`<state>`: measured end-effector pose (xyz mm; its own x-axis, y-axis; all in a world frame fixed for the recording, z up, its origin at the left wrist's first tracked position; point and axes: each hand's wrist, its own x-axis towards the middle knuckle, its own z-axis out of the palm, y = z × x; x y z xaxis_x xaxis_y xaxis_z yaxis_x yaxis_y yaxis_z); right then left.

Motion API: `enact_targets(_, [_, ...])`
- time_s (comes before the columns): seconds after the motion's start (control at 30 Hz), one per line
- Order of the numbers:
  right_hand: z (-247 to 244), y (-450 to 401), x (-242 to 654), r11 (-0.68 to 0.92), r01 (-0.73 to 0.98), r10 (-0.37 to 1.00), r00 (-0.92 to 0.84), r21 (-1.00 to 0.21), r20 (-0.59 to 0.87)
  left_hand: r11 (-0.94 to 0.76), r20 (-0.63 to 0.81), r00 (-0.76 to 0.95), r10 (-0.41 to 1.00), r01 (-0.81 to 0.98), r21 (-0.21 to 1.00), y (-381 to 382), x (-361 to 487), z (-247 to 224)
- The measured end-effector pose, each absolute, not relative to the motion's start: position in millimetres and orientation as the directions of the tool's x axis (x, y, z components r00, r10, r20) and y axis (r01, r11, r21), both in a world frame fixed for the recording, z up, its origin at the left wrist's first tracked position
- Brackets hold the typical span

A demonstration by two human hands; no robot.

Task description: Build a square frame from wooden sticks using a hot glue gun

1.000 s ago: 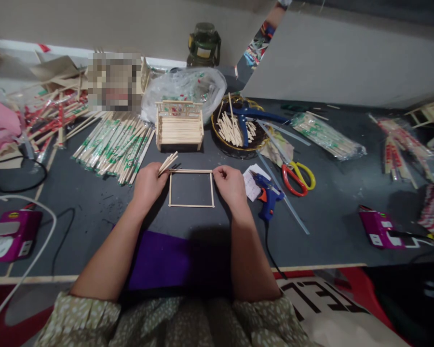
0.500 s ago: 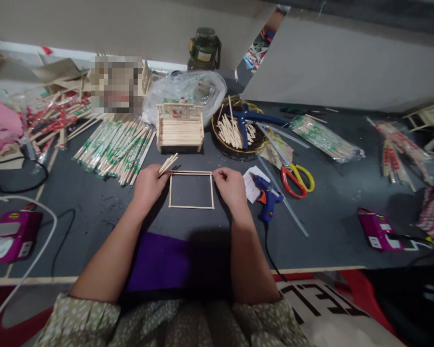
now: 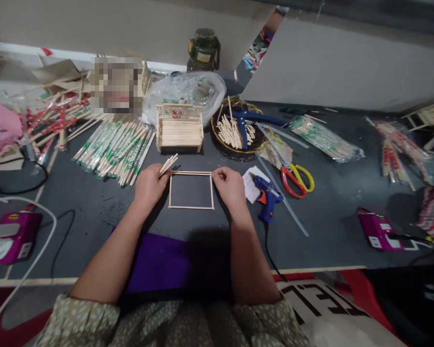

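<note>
A rectangular frame of thin wooden sticks (image 3: pixel 191 207) lies on the dark table between my hands. My left hand (image 3: pixel 151 185) is closed around a small bundle of wooden sticks (image 3: pixel 168 165), and its fingertips are at the frame's far left corner. At the far right corner, my right hand (image 3: pixel 229 185) is closed, thumb and finger pinching the end of the frame's far side. That far side shows two sticks close together. Just beyond stands a small bench built of sticks (image 3: pixel 180 132).
Packed chopsticks (image 3: pixel 114 149) lie at left. A basket (image 3: pixel 238 153) holds short sticks and blue cutters (image 3: pixel 244 126). Scissors (image 3: pixel 292 180), a blue glue gun (image 3: pixel 269 197) and a clear glue stick (image 3: pixel 292 209) lie right. Purple power strips (image 3: pixel 378 231) (image 3: pixel 12 236) sit at both sides.
</note>
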<state>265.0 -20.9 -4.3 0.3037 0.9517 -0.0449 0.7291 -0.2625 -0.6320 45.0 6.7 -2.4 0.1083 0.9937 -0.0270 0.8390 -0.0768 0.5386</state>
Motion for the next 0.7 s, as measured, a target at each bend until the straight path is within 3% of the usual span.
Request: enact_targets(0.7, [-7.4,-19.0,268.5,-0.256,0.723,0.95,0.311,-0.641,-0.029,-0.183,0.081,0.167,0.983,0.799,0.572,7.0,41.5,-13.4])
